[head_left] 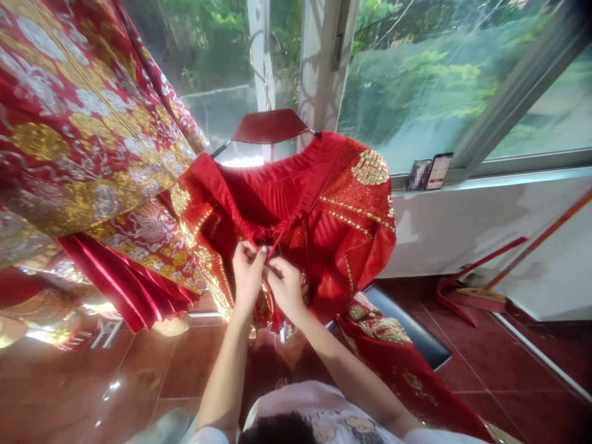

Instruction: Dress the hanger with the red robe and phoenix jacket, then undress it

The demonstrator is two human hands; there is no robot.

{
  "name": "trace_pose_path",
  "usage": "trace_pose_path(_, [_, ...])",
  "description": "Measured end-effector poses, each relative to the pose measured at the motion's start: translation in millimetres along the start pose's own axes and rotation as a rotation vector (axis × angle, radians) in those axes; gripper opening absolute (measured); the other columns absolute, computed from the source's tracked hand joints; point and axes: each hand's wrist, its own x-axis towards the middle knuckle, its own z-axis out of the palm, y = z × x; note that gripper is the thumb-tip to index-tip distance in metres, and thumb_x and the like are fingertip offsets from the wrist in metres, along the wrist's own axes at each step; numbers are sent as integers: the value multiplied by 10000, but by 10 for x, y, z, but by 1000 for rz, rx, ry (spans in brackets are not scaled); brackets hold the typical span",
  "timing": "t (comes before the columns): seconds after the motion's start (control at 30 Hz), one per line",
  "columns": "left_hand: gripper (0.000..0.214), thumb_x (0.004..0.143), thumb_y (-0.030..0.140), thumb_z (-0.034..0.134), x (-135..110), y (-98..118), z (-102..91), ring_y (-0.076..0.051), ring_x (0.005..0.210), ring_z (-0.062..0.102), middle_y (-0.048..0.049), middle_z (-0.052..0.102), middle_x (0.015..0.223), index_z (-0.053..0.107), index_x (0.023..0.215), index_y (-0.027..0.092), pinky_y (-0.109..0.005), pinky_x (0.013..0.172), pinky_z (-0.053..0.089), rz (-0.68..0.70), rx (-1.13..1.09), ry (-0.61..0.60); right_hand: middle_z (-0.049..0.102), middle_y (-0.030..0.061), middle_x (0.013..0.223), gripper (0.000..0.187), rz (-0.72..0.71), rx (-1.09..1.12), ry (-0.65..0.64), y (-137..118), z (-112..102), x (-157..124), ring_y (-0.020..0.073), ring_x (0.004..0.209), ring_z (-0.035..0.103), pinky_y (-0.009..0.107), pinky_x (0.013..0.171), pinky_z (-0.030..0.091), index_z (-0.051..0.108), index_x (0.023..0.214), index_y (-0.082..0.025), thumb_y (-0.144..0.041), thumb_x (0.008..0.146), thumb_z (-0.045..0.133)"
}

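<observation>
The red garment (354, 172) hangs from a hanger (272, 126) at 12 o'clock from the hands, its gathered neck facing the person. At the front of that neck, the left hand (248, 274) pinches a red cord (276, 240) between thumb and finger. The right hand (284, 283), just beside it at 3 o'clock, pinches at the same cord, its fingertips partly hidden. At 10 o'clock hangs a gold-and-silver robe (87, 132). A phone (440, 171) leans by the window (444, 92) at 2 o'clock; red cloth (393, 364) lies at 4.
</observation>
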Motion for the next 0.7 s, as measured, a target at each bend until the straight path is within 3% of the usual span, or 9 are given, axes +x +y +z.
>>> trace_pose_path(0.2, [398, 604, 334, 853, 31, -62, -99, -54, 514, 495, 53, 574, 638, 536, 790, 179, -168, 494, 370, -333, -455, -121, 607, -6, 617, 158, 5, 13, -10, -6, -19, 22, 122, 564, 528, 231, 563, 425, 591, 680, -182, -292, 792, 609])
trace_pose_path(0.33, [396, 560, 267, 864, -21, -171, -182, -44, 541, 513, 52, 591, 692, 544, 771, 170, -162, 502, 395, -488, -614, -104, 604, -8, 598, 168, 7, -3, -20, -15, -23, 23, 123, 556, 537, 234, 562, 431, 591, 664, -186, -291, 793, 612])
trace_pose_path(0.43, [369, 535, 201, 810, -81, -268, -159, -51, 550, 524, 53, 588, 671, 508, 745, 167, -156, 499, 384, -510, -595, 29, 624, -2, 606, 159, 20, 2, -26, -27, -10, 15, 131, 568, 570, 239, 568, 456, 595, 668, -189, -287, 792, 604])
trace_pose_path(0.57, [342, 569, 268, 751, -163, -451, -104, -54, 521, 501, 72, 538, 598, 458, 719, 174, -169, 524, 395, -438, -507, 232, 640, 5, 611, 152, 0, -1, -47, -78, -10, -15, 135, 566, 595, 239, 562, 476, 609, 676, -188, -281, 796, 601])
trace_pose_path(0.7, [250, 664, 325, 692, -280, -730, -209, -111, 585, 574, 22, 585, 651, 525, 761, 165, -234, 575, 450, -403, -285, 302, 652, 11, 616, 145, 2, 10, -50, -125, -52, -33, 140, 570, 610, 241, 562, 487, 622, 687, -187, -282, 796, 612])
